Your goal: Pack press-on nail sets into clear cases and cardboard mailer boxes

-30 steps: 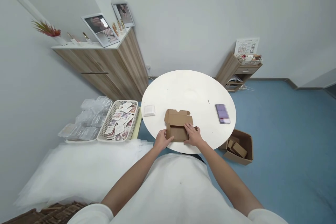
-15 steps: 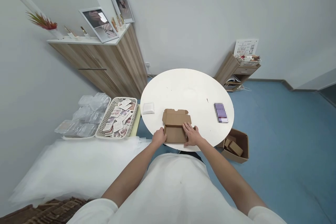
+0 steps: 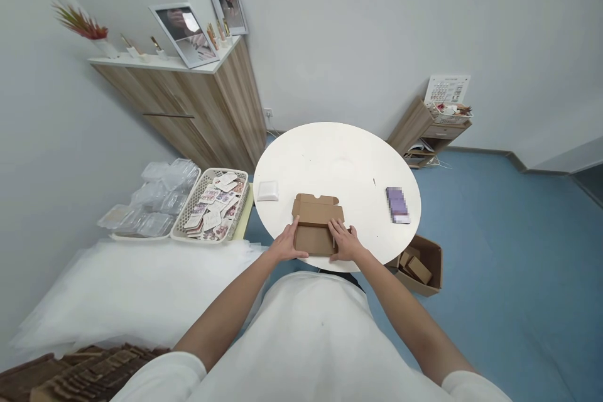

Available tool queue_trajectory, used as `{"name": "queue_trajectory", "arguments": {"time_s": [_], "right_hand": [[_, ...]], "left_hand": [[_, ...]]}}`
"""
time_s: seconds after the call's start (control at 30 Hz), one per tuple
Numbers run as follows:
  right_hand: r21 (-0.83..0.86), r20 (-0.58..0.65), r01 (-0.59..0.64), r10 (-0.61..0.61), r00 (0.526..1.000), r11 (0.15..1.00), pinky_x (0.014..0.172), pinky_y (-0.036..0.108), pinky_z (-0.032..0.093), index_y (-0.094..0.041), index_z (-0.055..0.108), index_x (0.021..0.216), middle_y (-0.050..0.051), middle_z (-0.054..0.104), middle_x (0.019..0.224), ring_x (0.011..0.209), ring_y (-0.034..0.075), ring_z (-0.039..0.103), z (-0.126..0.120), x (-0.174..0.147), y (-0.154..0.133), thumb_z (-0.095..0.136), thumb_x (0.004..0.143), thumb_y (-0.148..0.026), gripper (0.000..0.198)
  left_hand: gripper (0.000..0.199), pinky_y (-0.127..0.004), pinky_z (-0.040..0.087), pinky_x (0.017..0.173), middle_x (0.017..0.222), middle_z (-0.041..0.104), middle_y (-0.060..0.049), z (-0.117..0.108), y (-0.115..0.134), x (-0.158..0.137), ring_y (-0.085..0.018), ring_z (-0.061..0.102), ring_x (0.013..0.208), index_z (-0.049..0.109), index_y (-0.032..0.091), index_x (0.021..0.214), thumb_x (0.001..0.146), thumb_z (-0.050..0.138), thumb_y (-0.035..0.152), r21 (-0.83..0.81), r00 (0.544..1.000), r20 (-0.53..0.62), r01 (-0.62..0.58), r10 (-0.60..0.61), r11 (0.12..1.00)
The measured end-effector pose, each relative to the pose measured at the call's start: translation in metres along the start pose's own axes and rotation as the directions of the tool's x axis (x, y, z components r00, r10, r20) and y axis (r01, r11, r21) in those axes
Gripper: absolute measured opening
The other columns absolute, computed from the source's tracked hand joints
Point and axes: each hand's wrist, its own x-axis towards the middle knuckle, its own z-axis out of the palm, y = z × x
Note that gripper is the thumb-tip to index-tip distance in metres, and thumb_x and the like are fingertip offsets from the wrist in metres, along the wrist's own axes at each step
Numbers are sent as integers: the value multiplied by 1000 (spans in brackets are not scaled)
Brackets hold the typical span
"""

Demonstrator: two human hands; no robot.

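Observation:
A brown cardboard box (image 3: 315,241) lies near the front edge of the round white table (image 3: 330,157). Its lid stands open, folded back away from me, and nothing shows inside the tray part. At the box's left side is my left hand (image 3: 284,244), thumb along the front and fingers reaching up the side wall. My right hand (image 3: 345,242) grips the right side, its fingers laid over that wall and its thumb at the front corner. Both hands hold the box between them. Part of the right wall is hidden under my right hand.
On the table lie a white square packet (image 3: 267,191) at left and a purple stack (image 3: 398,205) at right. A basket of cards (image 3: 214,207) and clear plastic cases (image 3: 164,191) stand to the left. A carton (image 3: 431,264) with small boxes sits on the floor at right.
My left hand has opened from a closed grip at the left wall and now spreads along the side. My right hand stays on the right wall. The view has shifted slightly.

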Motion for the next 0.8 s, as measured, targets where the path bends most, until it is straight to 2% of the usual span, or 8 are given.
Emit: {"name": "queue_trajectory", "arguments": {"time_s": [0.2, 0.3, 0.37, 0.43, 0.5, 0.57, 0.7, 0.8], "right_hand": [[111, -112, 62, -50, 992, 992, 100, 51, 4, -23, -5, 137, 9, 1, 145, 131, 28, -6, -1, -11, 9, 64, 53, -56, 114], [377, -272, -29, 141, 952, 926, 101, 49, 8, -24, 3, 137, 8, 2, 145, 132, 27, -1, 6, -28, 25, 55, 62, -60, 99], [667, -239, -137, 385, 891, 732, 101, 46, 19, -22, 8, 137, 10, 9, 144, 131, 27, 11, 15, -40, 36, 49, 66, -61, 91], [893, -85, -162, 511, 855, 420, 95, 40, 32, -21, 17, 136, 11, 23, 141, 127, 25, 27, 25, -48, 43, 46, 70, -60, 82], [980, 47, -143, 537, 842, 138, 86, 35, 42, -22, 27, 132, 11, 35, 135, 118, 23, 41, 32, -49, 43, 45, 72, -58, 72], [993, 108, -121, 532, 840, -9, 76, 31, 47, -23, 38, 126, 9, 43, 129, 109, 22, 50, 35, -45, 39, 47, 72, -57, 64], [997, 79, -75, 526, 846, -29, 66, 29, 47, -22, 48, 117, 7, 55, 116, 94, 20, 57, 27, -33, 26, 49, 72, -52, 54], [990, 24, -89, 494, 869, 108, 63, 27, 45, -21, 51, 112, 7, 58, 107, 84, 17, 58, 19, -26, 19, 48, 73, -48, 48]], "left_hand": [[121, -37, 41, 78, 116, 41, -12, 0, 3, 13, -33, 49, 102, 5, 26, 136, 40, 73, 51, 40, 988, 134, 67, -72, 997], [119, -37, 41, 78, 117, 40, -12, 2, 4, 13, -33, 49, 103, 5, 27, 136, 42, 73, 52, 26, 988, 130, 81, -84, 996], [119, -37, 41, 78, 118, 40, -13, 3, 5, 12, -33, 48, 104, 5, 27, 136, 42, 73, 52, 9, 989, 124, 84, -85, 996], [121, -37, 40, 79, 118, 40, -13, 4, 6, 13, -33, 48, 104, 4, 27, 136, 41, 73, 53, -3, 989, 121, 92, -91, 996], [123, -38, 40, 79, 119, 40, -13, 4, 8, 15, -34, 48, 104, 2, 27, 136, 40, 73, 52, -2, 987, 126, 98, -97, 995], [123, -38, 41, 78, 119, 40, -13, 5, 11, 17, -34, 49, 104, 1, 27, 136, 40, 74, 51, 7, 986, 136, 98, -98, 995], [123, -38, 42, 77, 119, 40, -14, 6, 15, 20, -33, 50, 102, 1, 26, 136, 41, 73, 52, 18, 984, 147, 94, -96, 995], [121, -37, 42, 76, 116, 41, -13, 8, 16, 20, -33, 51, 100, 2, 26, 136, 41, 73, 52, 37, 984, 151, 91, -96, 995]]}}
